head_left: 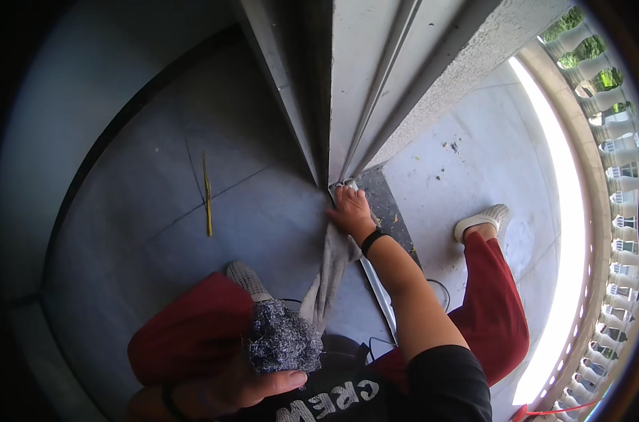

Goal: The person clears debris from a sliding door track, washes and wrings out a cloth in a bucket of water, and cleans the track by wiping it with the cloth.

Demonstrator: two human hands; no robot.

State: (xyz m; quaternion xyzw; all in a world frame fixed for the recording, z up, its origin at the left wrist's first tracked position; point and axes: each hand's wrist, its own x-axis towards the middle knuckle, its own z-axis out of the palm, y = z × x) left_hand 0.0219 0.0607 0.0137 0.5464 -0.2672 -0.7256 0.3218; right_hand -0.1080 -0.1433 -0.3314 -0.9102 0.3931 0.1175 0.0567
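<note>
My left hand is closed around a clump of grey steel wool, with the thumb pressed along its near side. My right hand reaches forward to the foot of a pale metal door frame. Its fingers press a grey cloth against the far end of the floor track. From there the cloth hangs back toward me, its near end passing behind the steel wool. What lies beneath the right fingers is hidden.
A thin yellow strip lies on the tiled floor to the left. Beside the track runs a dark speckled stone sill. Small bits of debris dot the right floor, bounded by a white balustrade. My shoes straddle the track.
</note>
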